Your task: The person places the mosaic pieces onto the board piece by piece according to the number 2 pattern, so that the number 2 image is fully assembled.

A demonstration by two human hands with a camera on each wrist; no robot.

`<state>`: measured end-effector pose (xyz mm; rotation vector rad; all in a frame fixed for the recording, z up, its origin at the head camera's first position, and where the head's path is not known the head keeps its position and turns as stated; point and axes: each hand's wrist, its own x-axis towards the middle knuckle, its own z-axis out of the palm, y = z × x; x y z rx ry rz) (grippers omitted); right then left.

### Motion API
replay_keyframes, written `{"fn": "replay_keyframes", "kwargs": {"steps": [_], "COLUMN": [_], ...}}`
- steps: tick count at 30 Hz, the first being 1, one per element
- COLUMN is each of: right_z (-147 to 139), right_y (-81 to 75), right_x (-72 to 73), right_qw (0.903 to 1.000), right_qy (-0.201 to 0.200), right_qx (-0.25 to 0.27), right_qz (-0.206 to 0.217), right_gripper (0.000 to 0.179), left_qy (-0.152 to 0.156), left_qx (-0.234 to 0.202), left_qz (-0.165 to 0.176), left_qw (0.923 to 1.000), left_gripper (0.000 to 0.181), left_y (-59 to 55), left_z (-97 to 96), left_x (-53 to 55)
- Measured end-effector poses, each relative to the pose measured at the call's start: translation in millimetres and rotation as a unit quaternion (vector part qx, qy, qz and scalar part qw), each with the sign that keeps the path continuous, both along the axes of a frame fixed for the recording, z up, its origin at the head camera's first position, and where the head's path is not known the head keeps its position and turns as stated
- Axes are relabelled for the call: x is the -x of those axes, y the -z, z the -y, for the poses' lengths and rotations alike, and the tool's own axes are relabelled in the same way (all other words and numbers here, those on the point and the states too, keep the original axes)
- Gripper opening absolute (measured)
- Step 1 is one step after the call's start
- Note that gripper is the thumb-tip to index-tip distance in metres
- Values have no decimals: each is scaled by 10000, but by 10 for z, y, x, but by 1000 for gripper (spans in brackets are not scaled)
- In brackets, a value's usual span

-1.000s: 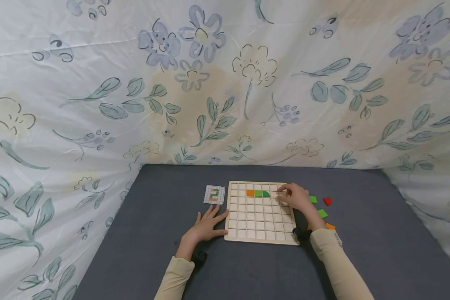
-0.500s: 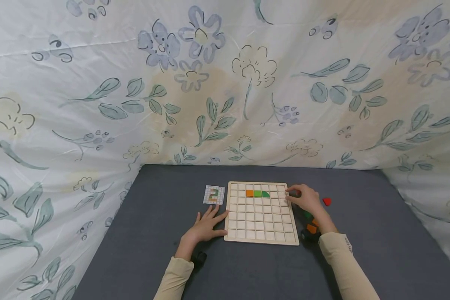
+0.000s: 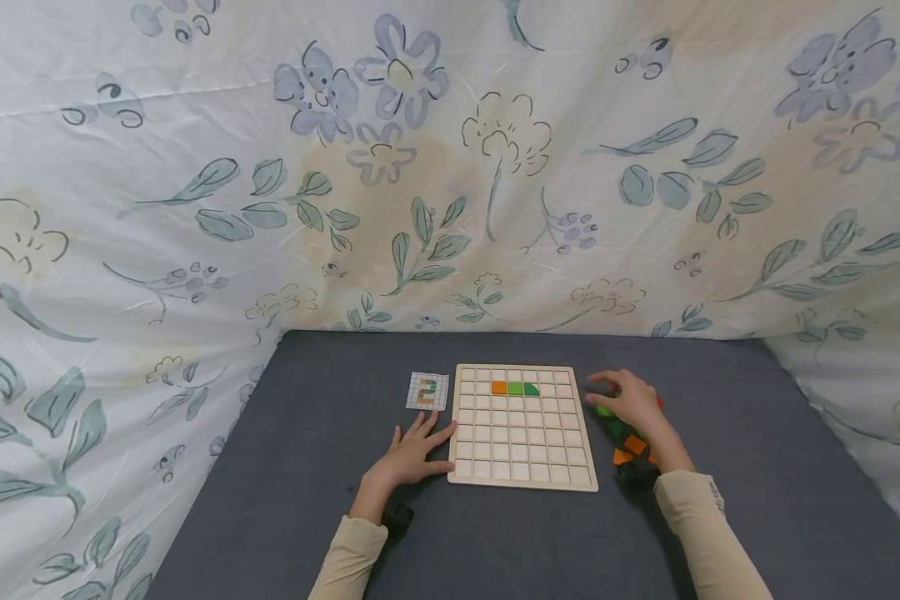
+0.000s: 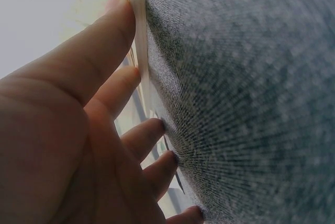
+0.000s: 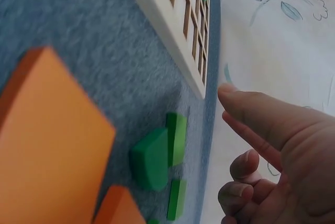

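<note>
A wooden grid board [image 3: 522,427] lies on the dark table. In one of its upper rows sit an orange square tile [image 3: 499,387], a light green square tile [image 3: 516,388] and a dark green tile with a rounded corner [image 3: 532,389]. My left hand [image 3: 412,454], fingers spread, touches the board's left edge with thumb and index finger. Right of the board, my right hand [image 3: 630,400] hovers over loose tiles and holds nothing that I can see. The right wrist view shows its thumb [image 5: 251,106] extended, with a green tile [image 5: 149,158] below, apart from the fingers.
A small pattern card [image 3: 427,391] with a coloured figure lies left of the board. Loose orange tiles [image 3: 634,445] lie near the right wrist, with several green ones beyond. A floral cloth [image 3: 450,167] hangs behind the table.
My right hand has moved right, from above the board's upper right part to over the loose tiles. My left hand stays at the board's left edge.
</note>
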<state>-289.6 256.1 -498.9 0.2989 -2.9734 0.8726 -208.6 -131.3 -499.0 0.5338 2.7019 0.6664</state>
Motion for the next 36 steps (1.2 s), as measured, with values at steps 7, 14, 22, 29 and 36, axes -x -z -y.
{"fn": "replay_keyframes", "kwargs": {"steps": [7, 14, 22, 29, 36], "right_z": [-89, -208, -300, -378, -470], "right_y": [-9, 31, 78, 94, 113], "right_x": [-57, -77, -46, -59, -60], "right_qw": [10000, 9997, 9986, 9978, 9971], "right_qy": [40, 152, 404, 526, 597], "right_qx": [-80, -171, -268, -351, -415], "right_qz": [3, 78, 221, 194, 244], "right_gripper": [42, 39, 37, 36, 38], "left_qy": [18, 25, 34, 24, 26], "left_qx": [-35, -32, -53, -45, -32], "left_qz": [-17, -9, -5, -7, -7], "left_qw": [10000, 10000, 10000, 10000, 10000], "left_gripper": [67, 68, 68, 68, 68], "left_y": [-6, 5, 11, 12, 18], "left_z": [11, 9, 14, 13, 12], "left_x": [4, 11, 6, 7, 10]}}
